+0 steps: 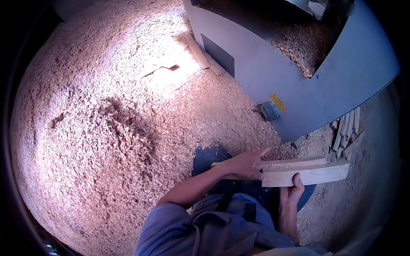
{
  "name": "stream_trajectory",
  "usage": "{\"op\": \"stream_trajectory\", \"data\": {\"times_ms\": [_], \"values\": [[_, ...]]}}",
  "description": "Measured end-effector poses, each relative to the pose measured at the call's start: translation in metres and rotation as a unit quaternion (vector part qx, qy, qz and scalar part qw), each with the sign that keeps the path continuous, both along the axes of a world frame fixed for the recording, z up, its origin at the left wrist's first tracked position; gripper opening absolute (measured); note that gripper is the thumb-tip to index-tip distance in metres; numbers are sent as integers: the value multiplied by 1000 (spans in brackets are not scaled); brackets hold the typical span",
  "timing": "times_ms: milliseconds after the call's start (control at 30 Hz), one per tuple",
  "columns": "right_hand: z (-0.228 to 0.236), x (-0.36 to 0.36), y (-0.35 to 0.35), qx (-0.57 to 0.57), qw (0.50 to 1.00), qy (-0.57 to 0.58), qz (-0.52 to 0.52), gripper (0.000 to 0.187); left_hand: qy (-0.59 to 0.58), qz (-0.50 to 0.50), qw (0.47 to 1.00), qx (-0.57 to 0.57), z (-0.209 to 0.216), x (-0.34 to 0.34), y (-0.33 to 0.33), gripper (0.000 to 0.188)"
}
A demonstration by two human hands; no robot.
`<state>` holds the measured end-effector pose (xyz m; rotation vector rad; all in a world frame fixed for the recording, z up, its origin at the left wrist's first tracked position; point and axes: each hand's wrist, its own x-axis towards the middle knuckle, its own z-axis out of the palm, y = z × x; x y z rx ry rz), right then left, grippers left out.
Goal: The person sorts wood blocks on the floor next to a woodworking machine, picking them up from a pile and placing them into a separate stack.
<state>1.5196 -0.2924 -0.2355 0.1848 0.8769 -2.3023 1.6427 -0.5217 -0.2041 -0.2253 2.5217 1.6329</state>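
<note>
Two pale, slightly curved wooden pieces lie close together across my lap, a front one [314,174] and a rear one [294,163]. My right hand [293,192] grips the front piece from below, its thumb pressed on the near face. At the left ends is my left hand [245,165], with its index finger stretched out and its thumb beside the front piece's end. Wood also shows to the left of this hand, partly under the wrist. The left hand's other fingers are hidden; it appears to hold the rear piece.
Wood shavings [171,141] cover the floor, heaped at the left. A large grey machine housing [299,94] stands ahead right, shavings in its opening, a grey box-like fitting [269,110] near its corner. Wooden strips [348,131] are piled at the right; flat offcuts [197,51] lie by the machine.
</note>
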Motion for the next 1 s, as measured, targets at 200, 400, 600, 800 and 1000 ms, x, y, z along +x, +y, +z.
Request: {"op": "stream_trajectory", "data": {"times_ms": [200, 400, 600, 800, 1000], "values": [[51, -217, 54, 186, 975, 112, -55, 50, -134, 233, 945, 185, -51, 124, -19, 86], [208, -413, 58, 301, 741, 534, -275, 47, -21, 386, 885, 260, -86, 122, -19, 78], [207, -175, -124, 287, 570, 710, -297, 72, 24, 445, 844, 299, -112, 88, -85, 68], [187, -183, -158, 367, 490, 672, -417, 88, 74, 515, 757, 395, -129, 27, -232, 43], [169, -195, -158, 442, 413, 654, -454, 80, 62, 589, 736, 329, -149, -39, -389, 33]]}}
